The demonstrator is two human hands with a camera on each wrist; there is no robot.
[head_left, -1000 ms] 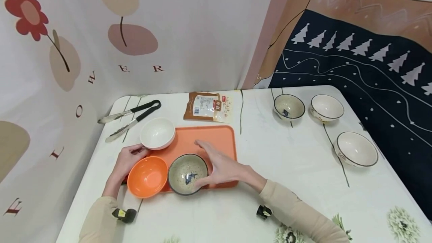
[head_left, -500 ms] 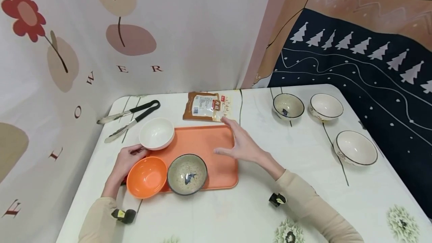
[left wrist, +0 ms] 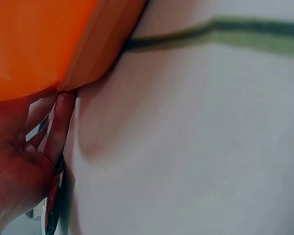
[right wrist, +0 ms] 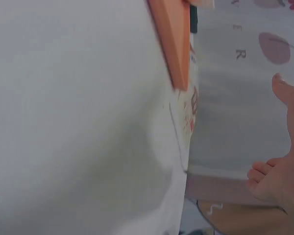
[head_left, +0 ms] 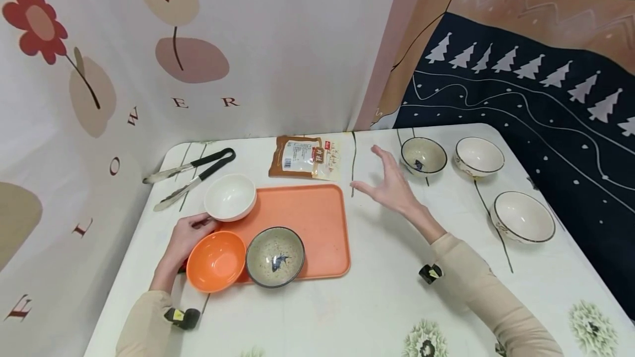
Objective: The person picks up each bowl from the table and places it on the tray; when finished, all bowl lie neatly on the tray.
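Observation:
My left hand (head_left: 186,236) rests at the left edge of the coral tray (head_left: 317,230), between a white bowl (head_left: 230,197) and an orange bowl (head_left: 216,261). In the left wrist view its fingers (left wrist: 59,127) reach under the orange bowl's side; I cannot tell whether they grip the tray. A speckled grey bowl (head_left: 275,258) with a blue fish sits beside the orange one at the tray's front edge. My right hand (head_left: 395,189) is over the table right of the tray, thumb and fingers spread, holding nothing. A small grey bowl (head_left: 424,156) stands just beyond its fingers.
Two cream bowls (head_left: 479,157) (head_left: 523,217) with dark rims stand at the right. Black-handled tongs (head_left: 198,172) lie at the back left, and a brown food packet (head_left: 305,157) behind the tray. Something red and dark (left wrist: 53,198) lies under my left hand. Printed cloth hangs behind.
My right hand has left the speckled grey bowl on the tray and moved right and back, toward the small grey bowl. My left hand and the tray's bowls have stayed put.

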